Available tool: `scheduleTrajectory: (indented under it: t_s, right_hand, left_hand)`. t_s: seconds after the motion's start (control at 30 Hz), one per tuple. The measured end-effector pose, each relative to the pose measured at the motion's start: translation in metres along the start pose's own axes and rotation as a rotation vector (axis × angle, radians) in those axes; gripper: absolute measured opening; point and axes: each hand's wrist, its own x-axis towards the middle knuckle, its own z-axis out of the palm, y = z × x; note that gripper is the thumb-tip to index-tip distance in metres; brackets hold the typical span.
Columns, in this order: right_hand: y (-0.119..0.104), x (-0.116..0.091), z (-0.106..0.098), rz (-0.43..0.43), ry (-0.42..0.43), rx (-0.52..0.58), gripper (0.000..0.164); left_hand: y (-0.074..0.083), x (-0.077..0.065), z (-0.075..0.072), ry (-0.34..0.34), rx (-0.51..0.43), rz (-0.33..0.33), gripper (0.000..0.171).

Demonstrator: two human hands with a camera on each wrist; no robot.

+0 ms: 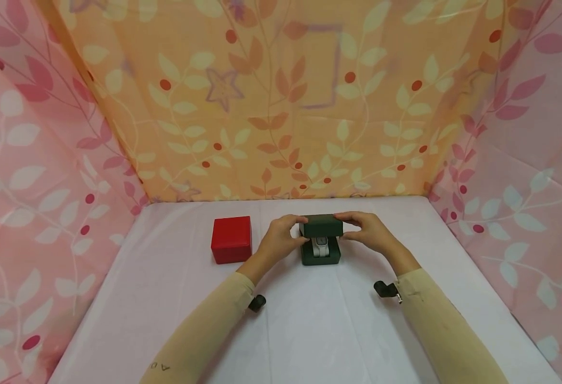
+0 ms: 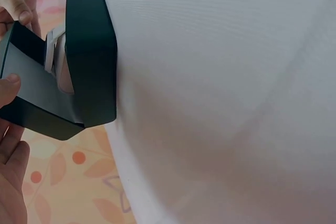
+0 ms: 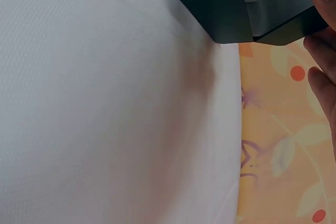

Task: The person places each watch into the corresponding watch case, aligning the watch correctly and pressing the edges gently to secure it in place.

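A dark green watch box (image 1: 321,261) stands on the white table with its hinged lid (image 1: 321,226) partly raised. Inside it sits a watch (image 1: 321,247) with a pale strap, wrapped round a cushion. My left hand (image 1: 281,237) grips the lid's left side between thumb and fingers. On the opposite side, my right hand (image 1: 368,230) pinches the lid's right edge. The left wrist view shows the box (image 2: 93,56) from the side, its lid tilted back. In the right wrist view, the right thumb lies at the lid's inner edge.
A closed red box (image 1: 231,240) stands on the table to the left of the green one. The white cloth-covered table (image 1: 310,325) meets a yellow patterned curtain (image 1: 271,106) at the back. Pink patterned curtains (image 1: 31,186) flank both sides.
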Motion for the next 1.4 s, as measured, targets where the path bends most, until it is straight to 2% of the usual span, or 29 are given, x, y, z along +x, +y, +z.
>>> scheduleTrajectory:
  t_s: [0.13, 0.37, 0.7, 1.0, 1.27, 1.4]
  right_hand:
    - [0.001, -0.002, 0.001, 0.011, -0.031, -0.016, 0.062]
    - [0.003, -0.004, 0.003, -0.018, -0.026, -0.006, 0.066]
    - [0.01, -0.008, 0.006, -0.021, 0.005, 0.002, 0.064]
    - [0.008, -0.009, 0.009, -0.053, 0.015, 0.004, 0.064]
    - [0.011, -0.009, 0.01, -0.093, 0.018, -0.027, 0.065]
    - [0.009, -0.011, 0.012, -0.055, 0.016, -0.026, 0.064]
  left_hand:
    - [-0.001, -0.003, 0.002, 0.003, -0.009, 0.019, 0.048]
    - [-0.002, -0.005, 0.002, 0.01, -0.021, 0.094, 0.048]
    - [-0.002, -0.003, -0.002, -0.036, -0.042, 0.093, 0.051]
    - [-0.012, -0.002, 0.0, -0.065, -0.063, -0.04, 0.066]
    - [-0.013, 0.0, -0.002, -0.088, -0.071, -0.145, 0.076]
    - [-0.012, 0.0, 0.0, -0.097, -0.089, -0.184, 0.077]
